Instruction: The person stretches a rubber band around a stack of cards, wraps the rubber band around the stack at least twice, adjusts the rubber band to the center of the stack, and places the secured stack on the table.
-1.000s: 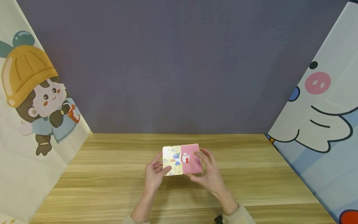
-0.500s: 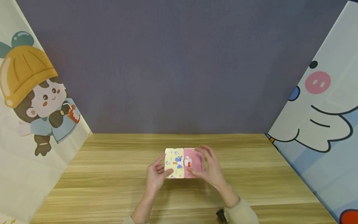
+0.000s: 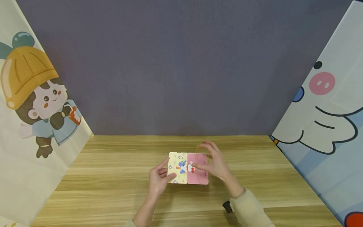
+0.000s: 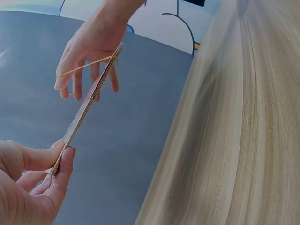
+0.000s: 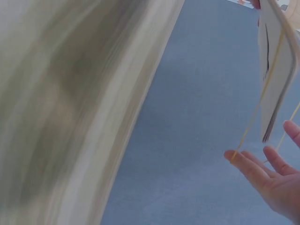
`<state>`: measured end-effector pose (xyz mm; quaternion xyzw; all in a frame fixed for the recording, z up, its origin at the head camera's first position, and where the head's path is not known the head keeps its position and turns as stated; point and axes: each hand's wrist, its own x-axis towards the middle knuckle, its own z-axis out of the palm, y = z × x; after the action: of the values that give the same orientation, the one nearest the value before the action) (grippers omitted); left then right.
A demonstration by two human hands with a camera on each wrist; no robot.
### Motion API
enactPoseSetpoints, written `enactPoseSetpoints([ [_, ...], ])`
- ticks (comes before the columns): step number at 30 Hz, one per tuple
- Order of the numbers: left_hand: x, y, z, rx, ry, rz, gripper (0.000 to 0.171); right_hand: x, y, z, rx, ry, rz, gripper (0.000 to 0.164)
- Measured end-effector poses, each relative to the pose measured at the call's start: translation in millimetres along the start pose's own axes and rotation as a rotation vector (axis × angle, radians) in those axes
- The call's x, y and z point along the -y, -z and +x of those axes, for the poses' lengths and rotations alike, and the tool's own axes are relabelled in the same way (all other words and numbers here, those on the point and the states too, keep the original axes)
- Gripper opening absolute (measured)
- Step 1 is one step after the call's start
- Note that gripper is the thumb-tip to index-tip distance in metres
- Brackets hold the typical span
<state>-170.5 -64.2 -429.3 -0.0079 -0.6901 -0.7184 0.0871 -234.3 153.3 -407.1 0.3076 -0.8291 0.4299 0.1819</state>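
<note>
- Head view gives us the nearest player, the left hand [image 3: 158, 180]: thumb in front, fingers behind, pinching the yellow end of a small booklet [image 3: 185, 173] held up above the wood, between both hands.
- Just beyond it, the right hand [image 3: 217, 162] has its fingers spread within a thin yellow band [image 4: 86, 66], drawing it taut at the pink end; we see no grip on the booklet itself from that side.
- So the step in hand, we judge, is working that loop around the pink end (on or off, we can't call it from here). The next move would ask for a firm left pinch, even spread on the right, and tension eased gradually, lest it snap or bend the cover.
- What materials we have! The band looks elastic, narrow as string; the booklet is slim and card-like, with rounded corners, blue-and-white cartoon prints and a pale, plain underside.
- Under it all runs the tabletop [image 3: 119, 176], flat, long-grained, streaked pale and brown.
- Farthest off, we find a matte, grey-violet backdrop [image 3: 181, 69] with a cloth-like weave, flanked by a pale, lightly creased left panel [image 3: 17, 164] and a right panel [image 3: 337, 97], both printed with big rounded cartoons.
</note>
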Motion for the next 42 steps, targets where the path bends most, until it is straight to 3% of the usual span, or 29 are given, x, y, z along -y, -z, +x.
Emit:
enactPoseSetpoints([
  [11, 1.9, 1.5, -3.8, 0.071, 0.012, -0.006, 0.063, -4.1, 12.9, 20.4, 0.050, -0.036, 0.008, 0.068],
  [18, 3.7, 2.2, -4.7, 0.083, 0.020, 0.005, 0.064, 19.9, 29.2, 31.5, 0.078, -0.021, 0.056, 0.064],
  [26, 8.9, 2.0, -4.8, 0.090, 0.022, 0.003, 0.064, -13.2, 29.0, 37.6, 0.115, -0.010, 0.009, 0.065],
  [34, 6.6, -0.8, -7.2, 0.090, 0.007, 0.013, 0.063, -17.0, 28.9, 43.0, 0.077, 0.060, 0.009, 0.043],
  [42, 6.3, -2.1, -8.3, 0.090, -0.015, 0.024, 0.061, 13.2, 35.0, 45.7, 0.028, 0.123, 0.022, 0.025],
])
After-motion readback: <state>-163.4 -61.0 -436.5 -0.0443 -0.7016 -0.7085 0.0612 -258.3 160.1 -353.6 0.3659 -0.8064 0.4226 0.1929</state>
